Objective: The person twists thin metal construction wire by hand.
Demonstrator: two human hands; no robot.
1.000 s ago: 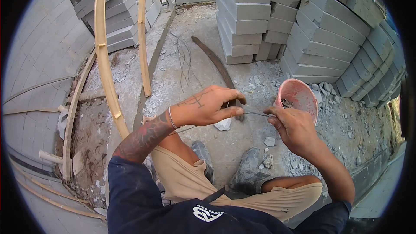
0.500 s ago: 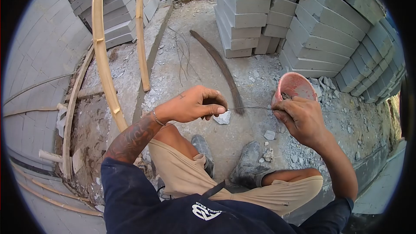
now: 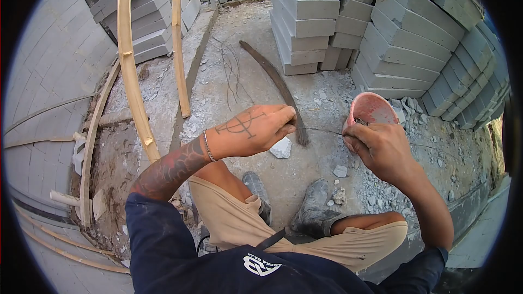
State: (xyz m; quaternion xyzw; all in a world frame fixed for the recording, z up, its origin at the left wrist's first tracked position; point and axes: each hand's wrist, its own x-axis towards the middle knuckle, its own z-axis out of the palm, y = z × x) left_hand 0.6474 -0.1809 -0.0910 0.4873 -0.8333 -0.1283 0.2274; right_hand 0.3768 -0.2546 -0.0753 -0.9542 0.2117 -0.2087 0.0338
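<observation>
A thin dark wire (image 3: 326, 130) stretches between my two hands, sagging slightly. My left hand (image 3: 261, 129) pinches its left end, knuckles turned up and fingertips partly hidden. The wire's other side is gripped between thumb and fingers of my right hand (image 3: 379, 149), and a faint length seems to run on to the right past that hand. Just behind my right hand stands a pinkish-red bucket (image 3: 376, 106) with some grey material inside. On the floor beyond my left hand lies a long, curved dark bundle of thin strands (image 3: 272, 73).
Grey block stacks (image 3: 308, 19) rise ahead, with more blocks (image 3: 408, 38) at the right. Wooden strips (image 3: 129, 60) lean at the left near a block wall (image 3: 49, 60). Loose thin wires (image 3: 231, 71) lie on the floor. Rubble (image 3: 376, 185) and a white chunk (image 3: 280, 148) surround my boots.
My left hand has turned over, showing its back, and moved a little right and up with the wire. The gap between the hands is shorter. My right hand has hardly moved.
</observation>
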